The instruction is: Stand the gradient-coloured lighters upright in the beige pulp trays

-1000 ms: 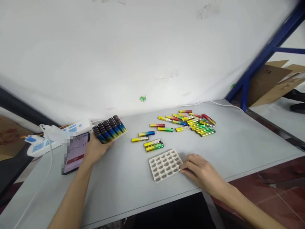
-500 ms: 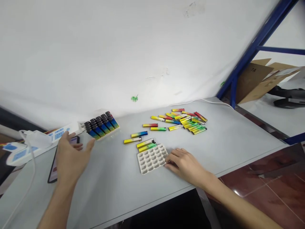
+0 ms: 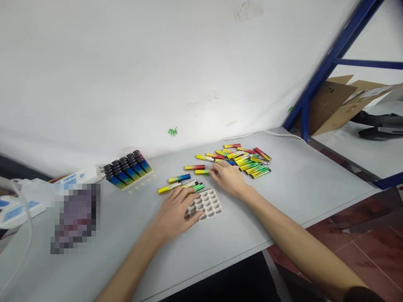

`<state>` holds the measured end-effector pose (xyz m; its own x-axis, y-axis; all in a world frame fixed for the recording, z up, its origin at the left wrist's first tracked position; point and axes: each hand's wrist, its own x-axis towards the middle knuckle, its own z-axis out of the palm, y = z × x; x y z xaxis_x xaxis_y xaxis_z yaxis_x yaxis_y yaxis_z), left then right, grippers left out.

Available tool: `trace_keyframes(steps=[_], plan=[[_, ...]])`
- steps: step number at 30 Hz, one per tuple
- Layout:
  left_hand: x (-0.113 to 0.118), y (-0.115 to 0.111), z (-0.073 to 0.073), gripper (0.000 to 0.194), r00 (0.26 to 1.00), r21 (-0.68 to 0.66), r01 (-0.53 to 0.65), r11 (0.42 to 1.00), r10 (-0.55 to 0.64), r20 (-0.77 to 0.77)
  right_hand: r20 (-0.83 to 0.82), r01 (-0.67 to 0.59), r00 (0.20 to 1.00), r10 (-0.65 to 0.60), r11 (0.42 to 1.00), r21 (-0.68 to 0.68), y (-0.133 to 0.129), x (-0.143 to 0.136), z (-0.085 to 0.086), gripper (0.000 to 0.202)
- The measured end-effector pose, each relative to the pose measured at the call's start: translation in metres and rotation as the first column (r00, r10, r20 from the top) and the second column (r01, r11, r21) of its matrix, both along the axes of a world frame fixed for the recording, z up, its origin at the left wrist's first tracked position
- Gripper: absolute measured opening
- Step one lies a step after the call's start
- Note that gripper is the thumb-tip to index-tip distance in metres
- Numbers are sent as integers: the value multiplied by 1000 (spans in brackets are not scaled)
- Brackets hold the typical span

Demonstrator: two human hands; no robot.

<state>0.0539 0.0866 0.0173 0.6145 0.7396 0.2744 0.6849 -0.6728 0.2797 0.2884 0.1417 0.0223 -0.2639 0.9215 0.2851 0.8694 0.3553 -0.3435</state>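
Observation:
My left hand (image 3: 176, 212) lies over the left part of a white tray (image 3: 211, 204) with rows of oval holes. Its fingers are spread at the tray's back edge and its thumb is at the front. Behind the tray, yellow-silver and yellow-green lighters (image 3: 198, 187) lie partly under those fingers. My right hand (image 3: 228, 176) reaches past the tray, its fingers curled at the end of a yellow-green lighter (image 3: 200, 172) lying on the table. A yellow-red lighter (image 3: 194, 167) and a yellow-blue lighter (image 3: 179, 178) lie close by.
Several more lighters (image 3: 248, 161) are heaped at the back right. A filled rack of upright blue-yellow lighters with black tops (image 3: 127, 170) stands by the wall. Left are a pixelated item (image 3: 77, 218) and a power strip (image 3: 71, 178). A blue frame (image 3: 304, 119) and cardboard box (image 3: 333, 105) stand right.
My left hand has moved right, from the phone to the tray. My right hand has left the tray's right edge and gone back to the yellow-green lighter. The view has shifted slightly.

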Motion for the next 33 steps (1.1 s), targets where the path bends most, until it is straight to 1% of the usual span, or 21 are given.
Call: trace_keyframes(steps=[3, 5, 7, 9, 11, 12, 14, 17, 21, 23, 25, 27, 29, 31, 33], plan=[[-4, 5, -2, 33, 1000, 17, 18, 1000, -18, 19, 7, -29, 1000, 29, 999, 28, -5, 3, -8, 21], [-7, 4, -4, 32, 999, 20, 16, 1000, -16, 29, -12, 8, 1000, -7, 998, 61, -6, 9, -9, 21], [-8, 3, -6, 30, 999, 23, 7, 1000, -8, 36, -36, 106, 994, -103, 989, 100, -5, 16, -8, 22], [-9, 3, -7, 29, 999, 24, -5, 1000, 4, 41, -34, 236, 972, -234, 965, 114, -3, 24, -6, 21], [-9, 5, -8, 28, 999, 28, -22, 999, 21, 45, 14, 357, 933, -360, 930, 82, -1, 30, -6, 19], [-8, 6, -8, 28, 998, 33, -32, 999, 30, 47, 48, 399, 915, -401, 916, 53, -1, 32, -6, 18], [-8, 8, -9, 27, 997, 55, -54, 997, 50, 59, 102, 436, 896, -433, 900, -11, -2, 33, -6, 15], [-8, 10, -9, 25, 995, 95, -79, 992, 72, 71, 106, 413, 908, -405, 908, -75, -4, 31, -5, 13], [-10, 10, -8, 23, 992, 124, -108, 986, 98, 82, 49, 278, 960, -274, 951, -134, -5, 30, -2, 18], [-14, 9, -7, 23, 990, 133, -112, 985, 99, 98, 49, 216, 976, -212, 970, -109, -5, 33, -2, 27], [-18, 7, -4, 24, 990, 139, -100, 985, 85, 110, 101, 198, 976, -193, 979, -50, -4, 39, -3, 32], [-22, 5, -1, 27, 992, 140, -81, 987, 67, 107, 168, 198, 967, -193, 980, -10, -3, 46, -6, 30], [-25, 3, 2, 30, 995, 138, -58, 989, 46, 89, 197, 178, 965, -173, 984, -8, -2, 52, -9, 25], [-27, 2, 5, 30, 998, 131, -30, 991, 21, 63, 164, 138, 977, -134, 990, -14, -1, 57, -10, 21], [-28, 1, 6, 28, 999, 111, 7, 994, -12, 45, 62, 89, 994, -88, 996, -28, 0, 61, -8, 17]])
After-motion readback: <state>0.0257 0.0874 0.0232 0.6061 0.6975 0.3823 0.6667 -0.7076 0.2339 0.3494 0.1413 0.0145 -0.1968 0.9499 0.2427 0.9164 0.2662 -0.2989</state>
